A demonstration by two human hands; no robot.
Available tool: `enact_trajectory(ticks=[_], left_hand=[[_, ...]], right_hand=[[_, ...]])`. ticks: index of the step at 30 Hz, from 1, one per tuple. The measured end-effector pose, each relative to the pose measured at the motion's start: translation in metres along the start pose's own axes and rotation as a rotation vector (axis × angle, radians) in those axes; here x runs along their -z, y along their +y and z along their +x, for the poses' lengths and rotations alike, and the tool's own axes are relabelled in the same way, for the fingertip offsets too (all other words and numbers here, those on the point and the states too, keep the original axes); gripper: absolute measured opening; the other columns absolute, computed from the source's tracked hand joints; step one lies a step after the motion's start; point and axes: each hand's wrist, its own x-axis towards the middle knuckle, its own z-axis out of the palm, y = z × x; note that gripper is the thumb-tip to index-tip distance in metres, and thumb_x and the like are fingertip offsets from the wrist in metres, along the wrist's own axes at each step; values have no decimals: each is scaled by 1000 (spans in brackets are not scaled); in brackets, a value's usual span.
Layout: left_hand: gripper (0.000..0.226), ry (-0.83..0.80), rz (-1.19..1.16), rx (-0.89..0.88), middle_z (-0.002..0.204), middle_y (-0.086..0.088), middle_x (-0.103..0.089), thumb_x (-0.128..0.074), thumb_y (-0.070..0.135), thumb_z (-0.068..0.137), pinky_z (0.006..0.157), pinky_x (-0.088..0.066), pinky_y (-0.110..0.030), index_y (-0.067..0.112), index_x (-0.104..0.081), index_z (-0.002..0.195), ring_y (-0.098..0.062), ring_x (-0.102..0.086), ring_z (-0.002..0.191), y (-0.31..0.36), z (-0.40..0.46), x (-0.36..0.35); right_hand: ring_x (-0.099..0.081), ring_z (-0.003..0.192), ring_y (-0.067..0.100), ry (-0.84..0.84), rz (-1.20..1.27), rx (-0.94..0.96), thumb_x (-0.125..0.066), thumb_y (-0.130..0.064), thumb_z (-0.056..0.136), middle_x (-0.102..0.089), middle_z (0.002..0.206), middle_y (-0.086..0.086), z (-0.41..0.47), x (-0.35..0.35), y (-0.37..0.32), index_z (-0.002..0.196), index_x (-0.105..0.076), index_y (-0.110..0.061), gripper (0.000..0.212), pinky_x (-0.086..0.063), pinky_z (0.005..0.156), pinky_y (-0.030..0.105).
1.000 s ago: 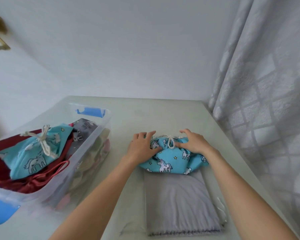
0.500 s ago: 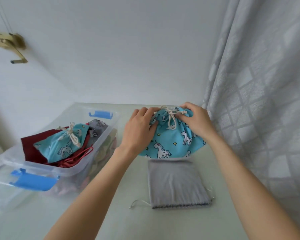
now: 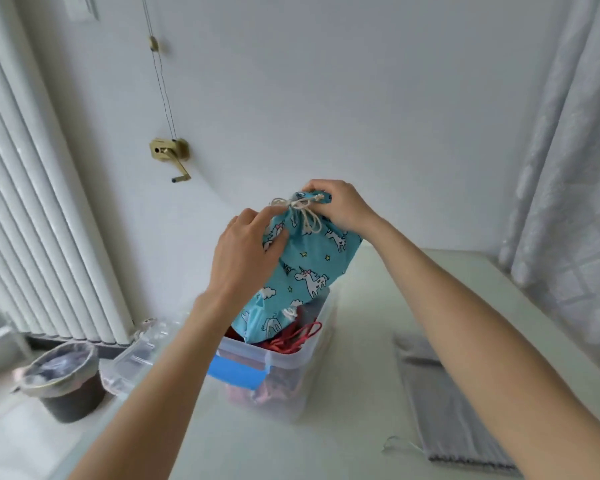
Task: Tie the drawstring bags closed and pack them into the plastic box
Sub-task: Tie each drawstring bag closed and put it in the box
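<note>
So the turquoise cotton drawstring bag with the white unicorn print [image 3: 309,268] is up in the air in the middle of the frame, right above the clear plastic storage box with blue latches [image 3: 284,362]. The right hand [image 3: 340,206] pinches the gathered neck just by the knotted cream cord [image 3: 302,211], fingers curled over the top. The left hand [image 3: 246,251] grips the bag's left side a bit lower, fingers wrapped into the cloth.

Handling-wise it looks soft and floppy — the body sags and bulges below the grip, so I'd guess something light and squashy is inside. The neck under the knot seems the best spot to hold, with a second hand steadying the belly so it doesn't swing. Cotton isn't slippery and nothing here looks fragile.

The box already has red fabric and red cord [image 3: 291,339] in it. A flat grey fabric bag [image 3: 447,410] lies on the white table [image 3: 378,306] at lower right — probably next.
</note>
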Motion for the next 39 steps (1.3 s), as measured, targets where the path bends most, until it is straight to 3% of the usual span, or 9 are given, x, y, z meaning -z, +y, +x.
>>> enact_trajectory(ticks=[8,11,13,18,23,29,32,36,39], left_hand=[[54,-425,153,168,122,-3,-49,-43,54,91,74,-39,-26,25,-42,136,-19,-52,100,-33,-25,-27],[67,-503,335,71,140,0,-33,-47,65,83,92,-39,-29,27,-40,137,-18,-34,126,-52,-32,-27],[76,-527,317,-27,152,2,-20,-50,66,81,108,-28,-33,28,-30,143,-17,-22,138,-61,-30,-27],[77,-759,374,-176,157,6,-12,-43,58,90,117,-7,-34,23,-9,150,-13,-15,143,-59,-18,-46],[71,-946,403,-114,158,5,-8,-32,57,94,117,-11,-39,22,-7,150,-17,-18,143,-67,-16,-64],[60,-729,317,-133,155,3,-24,-45,48,93,113,-23,-36,27,-26,146,-18,-21,141,-59,-21,-49],[42,-484,205,-155,142,6,-45,-48,36,94,104,-34,-33,28,-46,135,-16,-35,132,-43,-27,-37],[28,-86,-20,-244,96,11,-70,-45,34,92,69,-39,-21,26,-67,107,-13,-62,93,11,-48,-29],[30,-46,-194,-271,73,13,-67,-42,39,87,57,-39,-20,27,-68,97,-9,-61,70,57,-78,-40]], right_hand=[[-55,110,15,-293,-216,-66,-61,-23,89,-64,118,-4,8,-59,51,115,-63,-26,26,-44,95,36],[-45,124,14,-328,-222,-35,-57,-35,91,-53,132,-6,-8,-63,57,126,-55,-32,35,-35,106,36],[-38,130,12,-425,-278,-17,-55,-49,89,-45,141,-6,-18,-63,57,135,-46,-32,50,-30,108,33],[1,147,18,-707,-760,-145,-28,-77,82,-7,159,-8,-32,-73,66,148,-11,-39,78,9,114,56],[7,146,22,-714,-781,-218,-29,-76,83,-7,159,-5,-30,-77,63,143,-24,-46,67,15,110,60],[-27,137,16,-325,-436,-127,-49,-47,92,-45,143,-5,-51,-59,46,124,-58,-31,37,-17,113,45],[-49,117,15,-117,-326,-82,-53,-33,93,-63,120,-6,-76,-46,33,112,-65,-25,24,-38,96,32],[-65,88,9,122,-258,-131,-56,-26,91,-72,93,-11,-128,-25,19,100,-69,-25,16,-50,82,33],[-67,78,14,172,-273,-213,-56,-27,90,-72,81,-9,-182,-10,24,97,-68,-27,14,-52,76,34]])
